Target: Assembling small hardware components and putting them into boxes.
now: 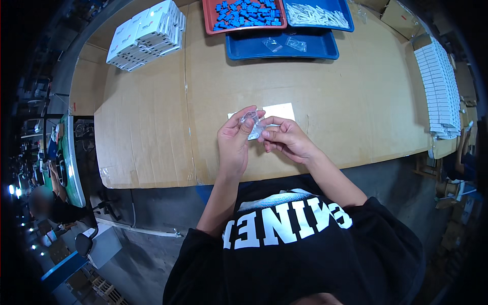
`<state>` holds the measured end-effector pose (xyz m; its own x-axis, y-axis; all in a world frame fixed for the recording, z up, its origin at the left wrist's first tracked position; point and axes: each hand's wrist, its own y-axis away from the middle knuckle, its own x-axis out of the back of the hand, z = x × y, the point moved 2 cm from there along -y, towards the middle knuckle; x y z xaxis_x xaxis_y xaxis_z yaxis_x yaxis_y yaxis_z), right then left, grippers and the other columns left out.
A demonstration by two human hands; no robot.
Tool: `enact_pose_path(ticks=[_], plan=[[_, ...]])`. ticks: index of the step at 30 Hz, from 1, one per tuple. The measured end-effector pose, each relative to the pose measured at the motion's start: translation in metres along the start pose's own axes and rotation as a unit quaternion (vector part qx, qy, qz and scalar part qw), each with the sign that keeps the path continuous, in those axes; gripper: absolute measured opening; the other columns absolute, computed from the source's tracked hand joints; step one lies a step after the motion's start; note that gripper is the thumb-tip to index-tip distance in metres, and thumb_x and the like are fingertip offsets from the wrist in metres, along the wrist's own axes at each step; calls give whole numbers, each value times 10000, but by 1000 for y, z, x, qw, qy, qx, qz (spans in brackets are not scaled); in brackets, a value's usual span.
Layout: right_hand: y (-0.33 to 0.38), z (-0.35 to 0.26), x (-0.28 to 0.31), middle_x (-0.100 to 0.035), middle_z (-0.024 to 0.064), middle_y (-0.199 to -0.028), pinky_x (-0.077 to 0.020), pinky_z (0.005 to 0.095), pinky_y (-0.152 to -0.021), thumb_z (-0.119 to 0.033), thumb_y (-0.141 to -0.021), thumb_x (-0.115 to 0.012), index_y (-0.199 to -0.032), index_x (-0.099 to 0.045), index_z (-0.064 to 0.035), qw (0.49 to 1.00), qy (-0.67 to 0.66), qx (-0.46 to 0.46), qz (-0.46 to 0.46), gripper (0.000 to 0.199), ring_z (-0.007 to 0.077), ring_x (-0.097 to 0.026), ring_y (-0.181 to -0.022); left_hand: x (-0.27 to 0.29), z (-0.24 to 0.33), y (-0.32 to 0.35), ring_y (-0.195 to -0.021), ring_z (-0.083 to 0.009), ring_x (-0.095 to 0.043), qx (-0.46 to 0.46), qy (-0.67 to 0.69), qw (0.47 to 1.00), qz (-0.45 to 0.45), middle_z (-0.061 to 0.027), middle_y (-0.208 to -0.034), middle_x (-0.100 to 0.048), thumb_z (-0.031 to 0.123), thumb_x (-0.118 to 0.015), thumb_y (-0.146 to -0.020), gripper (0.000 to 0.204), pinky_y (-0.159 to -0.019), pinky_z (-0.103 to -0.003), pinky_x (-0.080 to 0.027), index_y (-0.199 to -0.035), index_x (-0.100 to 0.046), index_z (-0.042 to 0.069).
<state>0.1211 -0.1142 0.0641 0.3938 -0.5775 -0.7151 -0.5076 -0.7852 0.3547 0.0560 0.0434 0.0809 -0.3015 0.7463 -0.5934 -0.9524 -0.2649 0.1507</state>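
Your left hand (233, 142) and right hand (284, 138) both pinch a small clear plastic bag (252, 124), held up above the near edge of the cardboard-covered table (356, 101), just in front of a white card (278, 110). You seem to be working the bag's mouth; next, a steady two-finger grip looks needed. Trays of blue parts (244, 14) and white parts (317, 14) sit at the far edge.

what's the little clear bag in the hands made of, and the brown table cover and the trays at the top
Small clear bag: thin glossy plastic film, see-through and crinkled. Brown table cover: matte corrugated cardboard by the look, with visible seams and fold lines. Red tray and blue trays: probably rigid moulded plastic, evenly coloured with raised rims.
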Motion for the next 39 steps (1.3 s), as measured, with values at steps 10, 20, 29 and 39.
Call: enact_pose_path(ticks=[10, 20, 29, 39], plan=[[17, -57, -45, -633, 126, -1281, -476, 374, -1023, -162, -959, -710, -1204, -683, -81, 815, 504, 287, 11, 259, 285, -624, -1195, 9, 10, 1, -1004, -152, -677, 99, -85, 988, -77, -80, -1133, -699, 267, -568, -1086, 401, -961, -317, -548, -1339, -606, -42], [6, -64, -35, -656, 133, -1311, -481, 390, -1048, -99, -900, -749, -945, -710, -14, 822, 537, 156, -106, 104, 258, -637, -1194, 15, -4, 12, -963, -155, -692, 190, -22, 980, -61, -63, -1064, -719, 413, -613, -1049, 440, -891, -343, -577, -1202, -683, 6], [-5, -50, -33, -656, 106, -1236, -545, 339, -843, -518, -1082, -469, -1191, -708, 29, 820, 527, -48, -219, 607, 178, -632, -931, 3, -2, 24, -920, -199, -714, 221, -18, 967, -122, -117, -1061, -717, 413, -560, -1072, 441, -845, -386, -614, -1290, -620, 34], [38, -65, -62, -709, 81, -944, -523, 346, -812, -602, -1087, -352, -1269, -687, -23, 774, 598, -18, -206, 693, 163, -606, -831, -5, -1, 54, -946, -240, -713, 225, 31, 953, -200, -156, -1137, -691, 477, -410, -1110, 523, -886, -436, -612, -1342, -546, 28]])
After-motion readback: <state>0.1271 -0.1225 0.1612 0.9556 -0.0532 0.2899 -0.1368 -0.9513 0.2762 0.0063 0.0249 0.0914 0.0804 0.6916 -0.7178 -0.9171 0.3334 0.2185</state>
